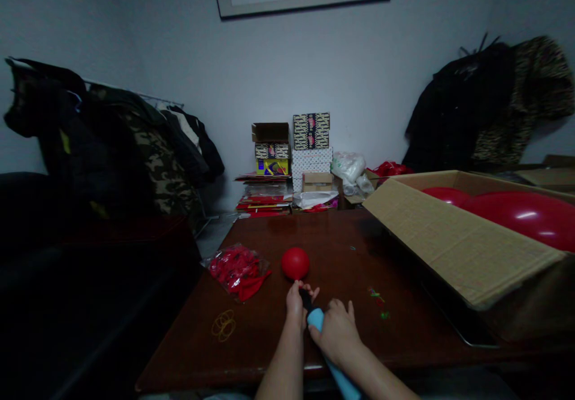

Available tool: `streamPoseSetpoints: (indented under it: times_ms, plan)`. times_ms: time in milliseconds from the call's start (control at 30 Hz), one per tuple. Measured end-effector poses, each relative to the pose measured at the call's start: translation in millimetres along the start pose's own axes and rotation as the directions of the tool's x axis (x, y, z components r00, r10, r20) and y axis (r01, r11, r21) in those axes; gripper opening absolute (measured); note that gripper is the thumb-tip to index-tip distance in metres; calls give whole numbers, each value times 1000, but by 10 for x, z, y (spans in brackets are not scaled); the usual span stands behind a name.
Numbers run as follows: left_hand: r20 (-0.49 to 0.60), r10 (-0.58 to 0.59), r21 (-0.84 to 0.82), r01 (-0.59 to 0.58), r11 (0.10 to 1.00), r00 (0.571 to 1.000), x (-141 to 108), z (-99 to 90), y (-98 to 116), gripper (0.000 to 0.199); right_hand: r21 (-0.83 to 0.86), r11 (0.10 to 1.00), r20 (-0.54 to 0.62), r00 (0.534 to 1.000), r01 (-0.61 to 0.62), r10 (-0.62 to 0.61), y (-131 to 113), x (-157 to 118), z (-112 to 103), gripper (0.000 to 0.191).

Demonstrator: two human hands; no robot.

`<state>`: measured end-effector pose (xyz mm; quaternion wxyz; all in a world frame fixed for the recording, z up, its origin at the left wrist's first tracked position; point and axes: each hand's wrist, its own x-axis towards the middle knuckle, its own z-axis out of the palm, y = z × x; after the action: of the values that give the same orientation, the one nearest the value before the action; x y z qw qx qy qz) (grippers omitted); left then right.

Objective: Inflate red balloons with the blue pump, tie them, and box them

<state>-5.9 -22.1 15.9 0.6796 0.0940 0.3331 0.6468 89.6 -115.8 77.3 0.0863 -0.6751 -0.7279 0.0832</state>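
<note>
A small, partly inflated red balloon [295,263] sits at the tip of a light blue hand pump [316,318] with a black nozzle end. My left hand [297,302] is closed around the balloon's neck and the nozzle. My right hand [336,330] wraps over the blue pump barrel, which slants down toward me past the table's front edge. To the left lies a clear plastic bag [236,268] of red balloons, with red ones poking out of its opening. Several yellow rubber bands [223,326] lie near the front left.
A cardboard box [431,232] holding large inflated red balloons [516,211] stands on the right of the brown table [188,346]. Small coloured bits [377,296] lie right of my hands. Stacked boxes [311,148] stand behind the table.
</note>
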Motion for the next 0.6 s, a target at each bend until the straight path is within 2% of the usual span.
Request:
streamPoseSetpoints:
  times_ms: [167, 333, 467, 600]
  plan:
    - [31, 27, 9, -28, 1000, 999, -1, -8, -14, 19, -12, 1000, -12, 1000, 12, -12, 19, -61, 21, 52]
    - [42, 63, 9, -63, 998, 997, -20, -27, -31, 19, -45, 999, 11, 1000, 10, -10, 99, -328, -40, 50]
    - [49, 52, -11, -51, 999, 997, -21, -34, -22, 20, -48, 999, 94, 995, 26, -21, 294, -627, -22, 49]
    - [52, 28, -36, -26, 999, 998, -19, -24, -15, 21, -33, 999, 164, 986, 20, -14, 583, -857, 125, 45]
